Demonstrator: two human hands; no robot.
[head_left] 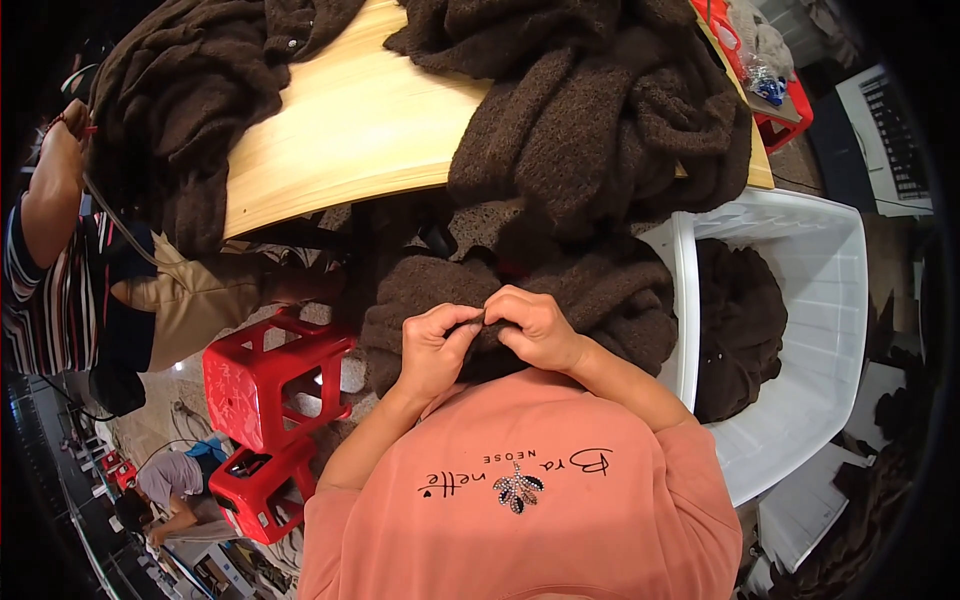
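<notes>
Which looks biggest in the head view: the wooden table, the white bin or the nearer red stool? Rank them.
1. Table, though knitwear covers part of it.
2. White bin, not far behind; it sits nearer the camera, so true order is unsure.
3. Red stool, clearly smallest.

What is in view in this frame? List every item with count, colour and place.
knit garment in hands: one, dark brown, on the lap, pinched by both hands
knit garment piles: two heaps, dark brown, on the table, left and right
table: one, pale wood, top centre
plastic bin: one, white, at the right, with dark brown knitwear inside
plastic stools: two, red, lower left on the floor
co-worker: one, striped sleeve, seated at the left edge
red crate: one, top right, contents unclear
pink top: one, worn by the person, bottom centre
left hand: pinching the garment
right hand: pinching the garment
</notes>
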